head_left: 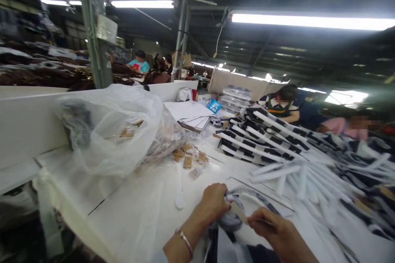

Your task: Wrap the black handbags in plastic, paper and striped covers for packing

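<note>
My left hand [215, 200], a silver bangle on its wrist, is closed at the near edge of the table on a grey and white looped piece [232, 222] that looks like fabric. My right hand [268, 225] pinches one end of a small pale strip [239, 213]. The strip's other end reaches to the fingers of my left hand. Below both hands lies dark and white cloth [228, 246], partly cut off by the frame. Blur hides what the strip is.
Brown paper tags [187, 161] lie beyond my hands. A large clear plastic bag [111, 131] stands at left. To the right are black and white striped bundles [256, 148] and loose white strips [305, 181]. Co-workers sit behind, one in a striped top [277, 107].
</note>
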Motion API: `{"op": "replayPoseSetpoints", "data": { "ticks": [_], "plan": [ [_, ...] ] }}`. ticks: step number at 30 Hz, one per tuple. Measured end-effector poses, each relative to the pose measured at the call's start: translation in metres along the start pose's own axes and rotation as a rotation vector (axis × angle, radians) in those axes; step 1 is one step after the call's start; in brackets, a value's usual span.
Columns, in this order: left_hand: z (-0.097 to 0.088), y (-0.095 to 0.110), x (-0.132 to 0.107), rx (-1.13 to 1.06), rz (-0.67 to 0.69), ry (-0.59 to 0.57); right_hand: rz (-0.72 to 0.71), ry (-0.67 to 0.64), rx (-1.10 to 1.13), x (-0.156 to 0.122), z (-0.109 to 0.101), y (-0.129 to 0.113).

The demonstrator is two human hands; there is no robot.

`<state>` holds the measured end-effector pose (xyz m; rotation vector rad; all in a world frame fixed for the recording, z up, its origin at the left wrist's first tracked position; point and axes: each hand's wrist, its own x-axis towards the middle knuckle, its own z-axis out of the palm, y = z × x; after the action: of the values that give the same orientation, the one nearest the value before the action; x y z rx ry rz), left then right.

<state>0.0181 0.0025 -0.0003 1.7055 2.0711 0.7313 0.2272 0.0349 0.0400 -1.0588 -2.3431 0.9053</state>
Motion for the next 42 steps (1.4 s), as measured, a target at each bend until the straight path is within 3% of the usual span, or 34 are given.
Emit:
{"op": "replayPoseSetpoints", "data": {
  "ticks": [4, 9, 13, 16, 21, 24, 28, 32, 36, 42],
  "plan": [
    [-0.001, -0.001, -0.001, -0.044, 0.019, -0.023, -0.017, 0.045, 0.031, 0.005, 0.008, -0.001],
    [-0.007, 0.000, -0.006, -0.086, 0.036, -0.038, 0.038, -0.006, 0.050, 0.019, 0.007, -0.024],
    [-0.013, 0.000, -0.009, -0.120, 0.057, -0.072, 0.075, -0.031, 0.203, 0.026, 0.002, -0.038],
    [-0.015, -0.001, -0.008, -0.145, 0.064, -0.094, 0.076, -0.036, 0.217, 0.026, 0.003, -0.038],
    [-0.009, -0.004, -0.005, -0.181, 0.077, -0.107, 0.063, -0.038, 0.042, 0.020, 0.011, -0.028],
    [-0.008, -0.006, -0.004, -0.197, 0.081, -0.102, 0.089, -0.059, 0.108, 0.021, 0.013, -0.030],
    [-0.010, -0.006, -0.004, -0.199, 0.062, -0.121, 0.112, -0.080, 0.202, 0.028, 0.003, -0.040],
    [-0.012, -0.006, -0.004, -0.201, 0.044, -0.135, 0.156, -0.149, 0.136, 0.030, -0.011, -0.043],
    [-0.014, -0.005, -0.006, -0.219, 0.047, -0.145, 0.236, -0.183, 0.135, 0.028, -0.012, -0.040],
    [-0.019, -0.004, -0.009, -0.253, 0.039, -0.131, 0.048, -0.106, -0.013, 0.030, 0.007, -0.034]
  ]
}}
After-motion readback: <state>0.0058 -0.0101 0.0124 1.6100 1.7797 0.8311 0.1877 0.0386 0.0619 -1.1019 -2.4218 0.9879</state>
